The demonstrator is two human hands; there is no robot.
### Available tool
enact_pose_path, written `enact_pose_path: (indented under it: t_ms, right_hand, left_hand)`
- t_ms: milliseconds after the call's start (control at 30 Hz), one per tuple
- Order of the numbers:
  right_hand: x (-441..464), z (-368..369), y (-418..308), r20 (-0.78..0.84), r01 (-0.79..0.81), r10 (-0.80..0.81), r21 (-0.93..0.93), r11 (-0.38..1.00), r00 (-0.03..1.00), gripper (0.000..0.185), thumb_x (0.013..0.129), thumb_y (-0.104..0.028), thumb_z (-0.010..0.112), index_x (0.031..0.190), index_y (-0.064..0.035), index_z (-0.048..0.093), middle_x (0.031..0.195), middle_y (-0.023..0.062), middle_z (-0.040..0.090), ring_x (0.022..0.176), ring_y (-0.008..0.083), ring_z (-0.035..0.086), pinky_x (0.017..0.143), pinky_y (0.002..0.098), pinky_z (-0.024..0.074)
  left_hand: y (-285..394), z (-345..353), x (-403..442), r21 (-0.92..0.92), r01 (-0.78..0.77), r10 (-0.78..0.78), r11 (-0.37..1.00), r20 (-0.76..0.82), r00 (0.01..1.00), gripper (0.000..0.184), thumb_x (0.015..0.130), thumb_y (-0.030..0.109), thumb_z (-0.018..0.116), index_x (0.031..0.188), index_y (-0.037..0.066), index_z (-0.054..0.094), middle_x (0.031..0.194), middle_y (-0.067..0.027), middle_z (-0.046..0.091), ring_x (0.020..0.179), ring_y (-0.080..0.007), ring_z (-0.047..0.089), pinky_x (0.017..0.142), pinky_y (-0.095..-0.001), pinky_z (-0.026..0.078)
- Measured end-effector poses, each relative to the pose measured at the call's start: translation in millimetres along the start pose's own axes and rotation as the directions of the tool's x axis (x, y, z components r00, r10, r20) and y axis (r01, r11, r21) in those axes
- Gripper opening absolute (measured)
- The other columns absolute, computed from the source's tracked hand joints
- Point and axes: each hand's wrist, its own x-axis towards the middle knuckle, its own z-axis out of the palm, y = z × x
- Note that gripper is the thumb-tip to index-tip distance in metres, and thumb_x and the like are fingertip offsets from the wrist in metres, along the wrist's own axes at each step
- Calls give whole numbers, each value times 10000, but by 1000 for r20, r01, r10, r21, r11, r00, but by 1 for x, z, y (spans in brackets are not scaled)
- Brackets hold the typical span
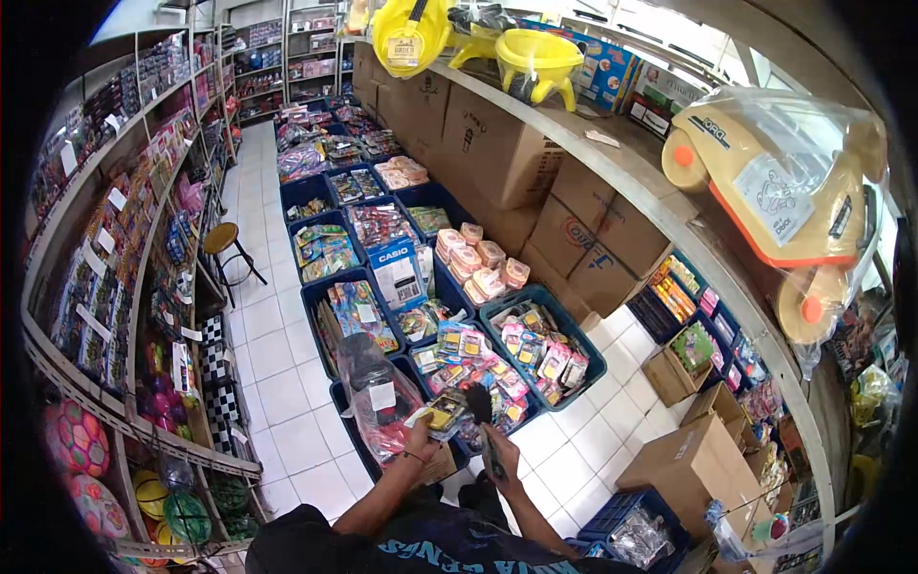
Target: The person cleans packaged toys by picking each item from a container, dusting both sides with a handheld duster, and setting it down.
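Observation:
In front of my body, my left hand (419, 446) grips a small carded package (446, 413) with yellow and dark parts under its clear front. My right hand (503, 463) is closed around the dark handle of a brush (477, 402), its black bristles pointing up beside the package. Just beyond both hands stands a blue crate (524, 418) full of similar small blister packs. Left of it, a grey and red item in a plastic bag (381, 387) lies across another crate, near my left wrist.
Rows of blue crates with packaged toys stretch ahead; one holds a Casio box (398, 275). Shelving (91, 383) with balls runs along the left, near a stool (222, 239). Cartons (688, 469) stand at right, below a shelf with a bagged ride-on toy (779, 191).

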Motion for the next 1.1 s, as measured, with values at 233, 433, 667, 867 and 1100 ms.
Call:
enact_pose_path:
  t_ms: [233,433,667,867,1100]
  right_hand:
    - [-23,17,-6,164,142,-117,-155,978,979,377,822,-30,609,1190,-110,616,1100,95,669,887,242,685,756,315,551]
    - [16,0,-16,24,39,-40,25,999,999,410,822,-27,576,1232,-50,576,1152,161,640,1007,309,649,834,318,529]
    - [-3,12,-33,172,31,-11,-114,993,985,444,808,-1,571,1246,-77,576,1163,154,634,1039,286,638,871,319,514]
    - [9,3,-6,82,-43,60,-193,980,995,470,772,11,557,1237,-60,554,1133,188,631,972,326,648,801,361,529]
    - [-10,2,-39,189,37,-10,-138,990,982,393,805,19,576,1192,-47,599,1105,170,653,949,299,666,819,338,530]
  left_hand:
    - [10,7,-3,-30,-4,4,1000,3,1000,373,965,175,397,1303,21,437,1228,-163,573,1123,-326,567,1008,-461,440]
    - [9,45,-32,24,-38,39,999,-21,999,394,962,148,382,1340,36,401,1271,-165,543,1161,-324,543,1000,-476,442]
    - [13,53,-31,87,-109,109,990,8,994,380,945,151,402,1304,30,440,1238,-166,560,1139,-322,554,985,-479,450]
    - [14,65,-49,52,-97,101,994,-71,992,321,931,129,457,1220,-9,485,1149,-152,596,1016,-292,619,888,-423,522]
    - [10,40,-26,134,-153,172,979,-145,974,331,940,147,450,1236,2,477,1151,-152,602,1031,-295,615,884,-425,518]
